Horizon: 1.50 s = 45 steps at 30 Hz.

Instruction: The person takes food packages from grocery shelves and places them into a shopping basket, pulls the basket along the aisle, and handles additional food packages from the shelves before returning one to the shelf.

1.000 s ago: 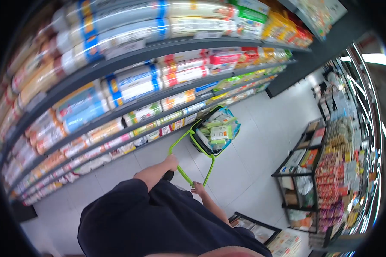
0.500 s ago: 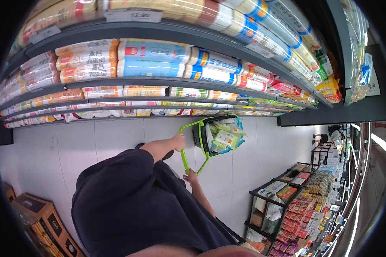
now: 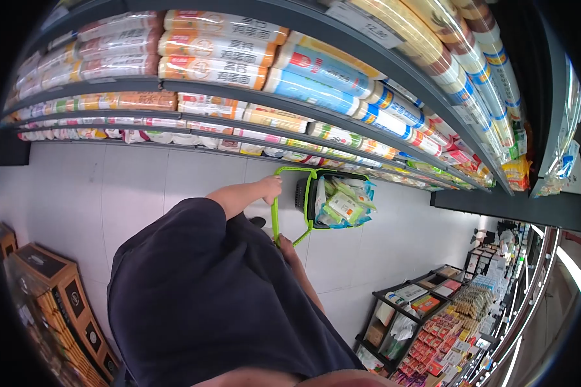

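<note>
A black shopping basket point(image 3: 301, 192) with a bright green frame stands on the floor in front of me, to the right of my feet. Packs in green-and-white and light blue wrapping point(image 3: 344, 205) fill it. Its long green handle point(image 3: 275, 216) reaches toward my body. My left hand point(image 3: 273, 188) is closed around the handle's upper part, close to a corner. At the lower corner my right hand point(image 3: 286, 244) grips the same handle, its fingers partly hidden. Rolls of dried noodles in clear, orange and blue wrapping point(image 3: 216, 50) lie stacked on the shelves above.
Dark shelves point(image 3: 232, 97) run along the front of me, close to the basket. Brown cartons point(image 3: 61, 271) stand behind at lower left. A black rack with boxes and packets point(image 3: 394, 316) stands at lower right. Light floor tiles point(image 3: 193, 171) lie between them.
My view has turned, so the shelves now slope down to the right and the noodle rolls look larger. Both hands keep hold of the basket handle, which sits slightly higher in view.
</note>
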### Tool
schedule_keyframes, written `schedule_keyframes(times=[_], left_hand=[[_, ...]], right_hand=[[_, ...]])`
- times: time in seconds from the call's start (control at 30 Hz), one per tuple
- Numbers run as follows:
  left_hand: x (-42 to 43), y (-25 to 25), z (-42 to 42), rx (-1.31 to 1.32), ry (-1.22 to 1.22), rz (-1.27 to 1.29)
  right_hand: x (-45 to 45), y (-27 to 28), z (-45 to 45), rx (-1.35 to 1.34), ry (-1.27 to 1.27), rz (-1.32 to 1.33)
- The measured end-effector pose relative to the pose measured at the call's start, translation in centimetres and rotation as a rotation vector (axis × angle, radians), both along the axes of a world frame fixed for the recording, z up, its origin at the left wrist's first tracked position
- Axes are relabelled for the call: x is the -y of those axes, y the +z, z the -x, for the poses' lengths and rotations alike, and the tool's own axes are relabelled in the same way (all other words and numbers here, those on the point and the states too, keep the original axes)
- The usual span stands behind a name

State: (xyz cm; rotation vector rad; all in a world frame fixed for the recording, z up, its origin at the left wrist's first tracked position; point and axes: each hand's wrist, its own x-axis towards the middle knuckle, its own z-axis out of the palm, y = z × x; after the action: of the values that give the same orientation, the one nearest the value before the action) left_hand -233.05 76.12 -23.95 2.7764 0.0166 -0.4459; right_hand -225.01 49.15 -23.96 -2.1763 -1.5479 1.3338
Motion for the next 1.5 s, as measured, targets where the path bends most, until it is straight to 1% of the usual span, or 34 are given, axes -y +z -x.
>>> schedule_keyframes(times=[0.03, 0.13, 0.17, 0.2, 0.27, 0.3, 0.37, 0.4, 0.43, 0.47, 0.53, 0.6, 0.67, 0.73, 0.77, 0.83, 0.93, 1.0, 1.1, 1.17, 1.2, 1.23, 1.27, 1.3, 1.33, 1.4, 1.43, 1.5], left_hand=[[-0.2, 0.1, 0.6, 0.026, 0.022, 0.003], [-0.2, 0.3, 2.3, 0.050, 0.064, 0.015], [-0.1, 0.3, 2.7, 0.055, 0.067, 0.025], [0.0, 0.3, 3.4, 0.051, 0.078, 0.016], [0.6, 0.4, 4.5, 0.071, 0.083, 0.007], [1.2, 0.6, 4.8, 0.062, 0.091, -0.003], [2.3, 0.9, 5.9, 0.073, 0.062, -0.056], [2.7, 1.4, 6.4, 0.058, 0.064, -0.054], [3.2, 2.2, 7.0, 0.043, 0.065, -0.049], [4.0, 1.9, 7.4, 0.026, 0.075, -0.058], [5.2, 1.3, 8.3, 0.221, 0.118, -0.131], [6.2, 1.8, 9.6, 0.201, 0.118, -0.147], [7.6, 1.4, 10.8, 0.189, 0.121, -0.151], [8.2, 1.2, 12.5, 0.176, 0.170, -0.058], [8.7, 1.2, 13.2, 0.166, 0.170, -0.071], [10.5, 1.7, 14.0, 0.035, 0.236, -0.108], [11.5, 2.3, 15.8, -0.017, 0.244, -0.059], [11.6, 2.3, 17.3, 0.006, 0.238, -0.053], [11.3, 1.8, 19.7, 0.022, 0.234, -0.052], [10.8, 2.2, 21.2, 0.013, 0.235, -0.058], [10.6, 2.4, 21.9, -0.067, 0.208, -0.045], [10.4, 2.9, 22.3, -0.148, 0.180, -0.032], [10.1, 3.0, 22.6, -0.141, 0.170, -0.036], [9.8, 3.0, 22.9, -0.183, 0.126, -0.041], [9.6, 3.0, 23.3, -0.225, 0.079, -0.044], [8.7, 3.3, 23.3, -0.254, -0.002, -0.054], [8.1, 3.6, 23.3, -0.291, -0.060, -0.063], [7.1, 3.9, 23.8, -0.261, -0.109, -0.068]], right_hand=[[-0.2, -0.3, 0.4, -0.070, -0.103, 0.031], [-0.9, 1.4, 2.2, -0.089, -0.112, 0.112], [-0.4, 0.5, 2.6, -0.180, -0.168, 0.082], [-0.2, 0.1, 3.1, -0.184, -0.157, 0.075], [0.0, 0.0, 4.2, -0.078, -0.036, 0.014], [0.4, 0.2, 4.5, -0.088, -0.028, 0.005], [0.8, 1.8, 5.9, -0.280, -0.292, 0.166], [0.8, 2.4, 6.6, -0.295, -0.275, 0.160], [1.1, 2.8, 7.3, -0.374, -0.491, 0.197], [1.6, 3.0, 7.9, -0.454, -0.712, 0.238], [2.2, 3.0, 8.5, -0.525, -0.869, 0.284], [2.8, 2.0, 9.3, -0.532, -0.908, 0.268], [3.6, 1.1, 10.7, -0.542, -0.924, 0.241], [4.7, 0.5, 13.0, -0.544, -0.944, 0.225], [4.8, 0.1, 14.1, -0.531, -0.960, 0.198], [5.5, -0.2, 15.8, -0.553, -0.984, 0.197], [6.9, -0.3, 17.9, -0.582, -1.040, 0.208], [7.2, 0.0, 18.7, -0.591, -1.059, 0.200], [7.1, 0.6, 20.0, -0.608, -1.037, 0.224], [6.8, 0.6, 21.3, -0.656, -1.030, 0.334], [6.7, 0.5, 21.9, -0.652, -1.036, 0.323], [6.8, -0.2, 22.6, -0.632, -1.018, 0.340], [6.7, -0.2, 23.5, -0.614, -1.003, 0.356], [7.0, -0.1, 24.4, -0.552, -0.894, 0.195], [7.2, 0.5, 25.5, -0.549, -0.911, 0.189], [6.8, 1.7, 27.2, -0.170, -0.623, -0.065], [6.3, 1.7, 27.8, -0.162, -0.640, -0.070], [5.6, -0.7, 28.5, -0.174, -0.793, 0.010]])
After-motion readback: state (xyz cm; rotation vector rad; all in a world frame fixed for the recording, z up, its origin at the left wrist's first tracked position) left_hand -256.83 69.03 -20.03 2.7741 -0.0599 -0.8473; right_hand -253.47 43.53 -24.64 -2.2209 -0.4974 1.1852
